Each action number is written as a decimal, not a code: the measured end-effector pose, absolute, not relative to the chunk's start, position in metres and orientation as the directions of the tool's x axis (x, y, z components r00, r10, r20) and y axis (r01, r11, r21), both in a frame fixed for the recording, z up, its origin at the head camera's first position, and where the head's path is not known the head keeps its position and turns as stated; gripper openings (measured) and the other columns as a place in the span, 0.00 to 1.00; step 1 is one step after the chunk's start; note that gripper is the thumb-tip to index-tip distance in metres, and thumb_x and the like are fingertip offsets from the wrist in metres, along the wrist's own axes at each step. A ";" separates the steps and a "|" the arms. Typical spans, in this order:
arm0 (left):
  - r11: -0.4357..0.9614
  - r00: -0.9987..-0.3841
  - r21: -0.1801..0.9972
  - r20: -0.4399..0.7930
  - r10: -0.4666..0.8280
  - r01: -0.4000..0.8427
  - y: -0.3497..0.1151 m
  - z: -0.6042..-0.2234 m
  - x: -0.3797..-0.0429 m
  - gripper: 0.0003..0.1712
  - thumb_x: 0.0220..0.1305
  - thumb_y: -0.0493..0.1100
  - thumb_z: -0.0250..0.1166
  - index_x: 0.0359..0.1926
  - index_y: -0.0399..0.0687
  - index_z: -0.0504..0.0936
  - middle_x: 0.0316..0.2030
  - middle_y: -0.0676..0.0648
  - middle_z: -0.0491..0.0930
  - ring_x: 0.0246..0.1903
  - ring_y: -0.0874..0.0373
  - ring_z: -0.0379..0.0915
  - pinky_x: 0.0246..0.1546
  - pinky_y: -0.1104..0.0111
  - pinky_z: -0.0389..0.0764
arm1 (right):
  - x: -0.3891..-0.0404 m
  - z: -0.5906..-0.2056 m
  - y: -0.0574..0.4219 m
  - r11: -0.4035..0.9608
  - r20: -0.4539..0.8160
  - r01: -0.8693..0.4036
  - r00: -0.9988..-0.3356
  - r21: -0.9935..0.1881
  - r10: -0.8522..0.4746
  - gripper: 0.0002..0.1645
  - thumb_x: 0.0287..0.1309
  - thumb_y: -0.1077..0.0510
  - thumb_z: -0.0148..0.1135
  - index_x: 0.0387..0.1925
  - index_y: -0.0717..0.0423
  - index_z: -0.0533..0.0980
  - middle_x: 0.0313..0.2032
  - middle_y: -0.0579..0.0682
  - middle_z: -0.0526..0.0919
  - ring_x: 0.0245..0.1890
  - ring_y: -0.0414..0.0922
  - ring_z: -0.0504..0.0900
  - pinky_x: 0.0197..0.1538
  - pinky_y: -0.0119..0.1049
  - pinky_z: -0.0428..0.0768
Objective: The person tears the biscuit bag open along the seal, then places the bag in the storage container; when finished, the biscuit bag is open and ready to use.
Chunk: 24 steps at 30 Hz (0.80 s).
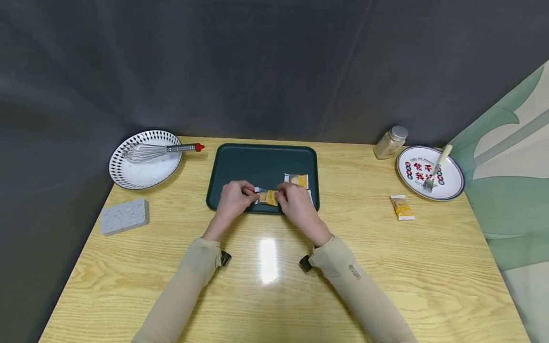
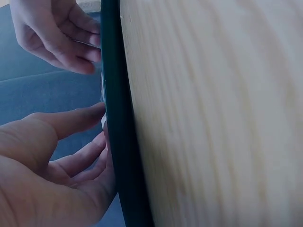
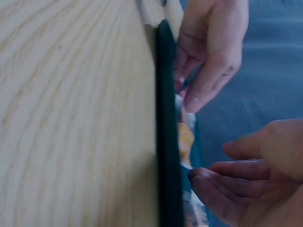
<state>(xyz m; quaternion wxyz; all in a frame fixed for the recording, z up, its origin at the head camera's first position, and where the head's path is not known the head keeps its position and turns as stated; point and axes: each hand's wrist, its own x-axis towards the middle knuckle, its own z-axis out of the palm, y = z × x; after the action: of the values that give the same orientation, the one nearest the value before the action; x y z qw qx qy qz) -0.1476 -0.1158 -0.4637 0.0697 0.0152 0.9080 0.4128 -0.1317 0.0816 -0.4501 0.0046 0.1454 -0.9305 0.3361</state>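
Observation:
A small snack packet (image 1: 269, 197), yellow with a clear part and white ends, lies along the near side of the dark green tray (image 1: 257, 164). My left hand (image 1: 234, 197) pinches its left end between thumb and fingers. At its right end is my right hand (image 1: 298, 202); in the right wrist view the fingertips (image 3: 196, 176) touch the packet's white end, with the thumb held apart. Another similar packet (image 1: 298, 180) lies behind the right hand. A white packet edge (image 1: 310, 194) shows beside that hand, the rest hidden.
At the left stand a patterned bowl (image 1: 160, 176) with a whisk (image 1: 165, 149) across it and a grey speckled block (image 1: 124, 217). To the right are a jar (image 1: 390, 142), a plate (image 1: 409, 176) bearing a fork (image 1: 437, 169), and another packet (image 1: 402, 207) on the wooden table (image 1: 364, 228).

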 end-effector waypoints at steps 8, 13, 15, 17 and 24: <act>0.613 -0.998 0.790 -0.044 0.053 -0.002 -0.115 -0.459 -0.143 0.11 0.76 0.40 0.69 0.50 0.37 0.90 0.39 0.42 0.89 0.35 0.49 0.85 0.38 0.56 0.85 | -0.124 -0.428 0.113 0.637 0.202 -0.233 -0.972 -0.735 -0.122 0.13 0.74 0.66 0.64 0.54 0.72 0.82 0.37 0.60 0.88 0.30 0.51 0.84 0.32 0.41 0.82; 0.509 -0.996 0.857 0.055 0.067 0.082 -0.095 -0.448 -0.137 0.12 0.79 0.39 0.65 0.52 0.35 0.90 0.41 0.41 0.89 0.31 0.50 0.86 0.30 0.64 0.81 | -0.119 -0.415 0.154 0.590 0.189 -0.155 -0.982 -0.793 -0.004 0.14 0.77 0.66 0.61 0.56 0.72 0.81 0.41 0.64 0.89 0.37 0.58 0.89 0.41 0.41 0.86; 0.453 -0.993 0.885 0.072 0.097 0.109 -0.082 -0.444 -0.135 0.13 0.79 0.38 0.65 0.54 0.33 0.89 0.41 0.40 0.89 0.33 0.48 0.88 0.29 0.66 0.81 | -0.116 -0.412 0.171 0.582 0.184 -0.129 -0.982 -0.803 0.035 0.14 0.78 0.67 0.59 0.56 0.73 0.81 0.43 0.65 0.89 0.39 0.61 0.90 0.43 0.34 0.86; 0.400 -0.988 0.909 0.063 0.138 0.114 -0.068 -0.440 -0.133 0.14 0.79 0.38 0.65 0.55 0.32 0.88 0.43 0.38 0.88 0.36 0.45 0.89 0.30 0.67 0.83 | -0.114 -0.410 0.189 0.589 0.194 -0.113 -0.978 -0.800 0.075 0.14 0.78 0.67 0.57 0.56 0.73 0.81 0.43 0.66 0.89 0.40 0.62 0.90 0.41 0.23 0.81; 0.223 -0.952 0.974 -0.034 0.303 0.036 -0.007 -0.443 -0.131 0.18 0.81 0.38 0.61 0.61 0.28 0.82 0.48 0.33 0.86 0.44 0.39 0.89 0.40 0.66 0.88 | -0.106 -0.415 0.248 0.629 0.197 -0.023 -0.958 -0.777 0.210 0.15 0.78 0.67 0.55 0.55 0.75 0.81 0.44 0.69 0.87 0.42 0.63 0.86 0.38 0.15 0.72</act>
<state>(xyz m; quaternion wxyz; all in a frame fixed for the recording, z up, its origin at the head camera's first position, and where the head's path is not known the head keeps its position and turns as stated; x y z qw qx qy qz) -0.1306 -0.0071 -0.4430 0.1088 0.1095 0.7743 0.6137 -0.1064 0.2482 -0.4152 0.1358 -0.0524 -0.8921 0.4277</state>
